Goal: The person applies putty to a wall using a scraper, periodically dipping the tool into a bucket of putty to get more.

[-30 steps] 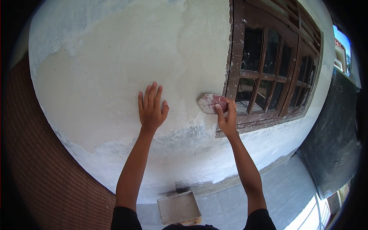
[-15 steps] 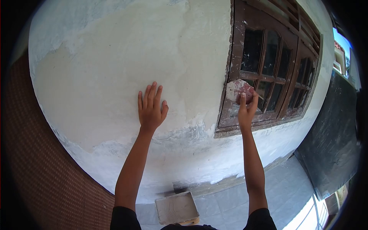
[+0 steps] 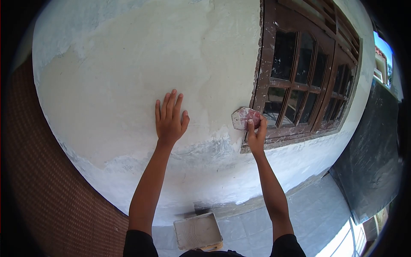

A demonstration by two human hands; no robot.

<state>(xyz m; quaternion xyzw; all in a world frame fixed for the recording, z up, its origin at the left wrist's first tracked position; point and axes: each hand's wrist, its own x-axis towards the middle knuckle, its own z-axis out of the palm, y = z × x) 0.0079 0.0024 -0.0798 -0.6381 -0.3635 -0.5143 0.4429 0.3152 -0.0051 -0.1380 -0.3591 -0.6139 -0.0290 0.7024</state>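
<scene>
My left hand lies flat against the pale plastered wall, its fingers spread and pointing up, with nothing in it. Between thumb and fingers, my right hand grips a reddish sanding disc whose left part is coated with whitish residue. The disc is at the lower left edge of the brown window frame, overlapping the wall beside it. Whether its face touches the wall is hidden.
A paint tray with pale residue rests on the grey floor sheet below. Brown woven matting covers the left side. A dark panel leans at the right.
My right hand has moved left and slightly down with the disc, from over the window panes to the frame's left edge. My left hand has stayed nearly in place.
</scene>
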